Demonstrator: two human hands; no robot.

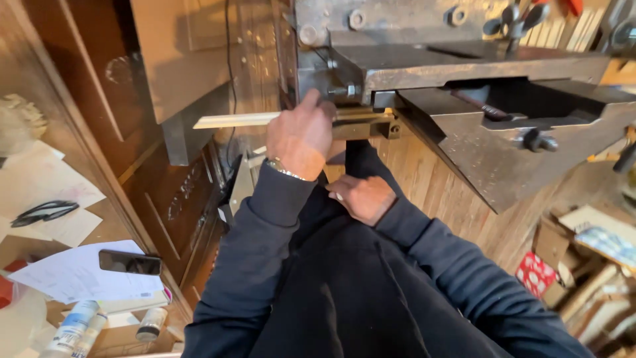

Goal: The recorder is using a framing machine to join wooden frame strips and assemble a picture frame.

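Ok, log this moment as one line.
left hand: holds pale wood strip at metal machine | right hand: at lap, grip unclear | phone: on papers

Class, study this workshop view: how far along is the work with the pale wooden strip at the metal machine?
Done: the pale wooden strip already lies in the heavy metal machine, one end jutting out left. In hand: the left hand presses on the strip at the machine's edge, while the right hand rests against the dark clothing, idle. Left: no cut or offcut shows, so the machining itself seems outstanding.
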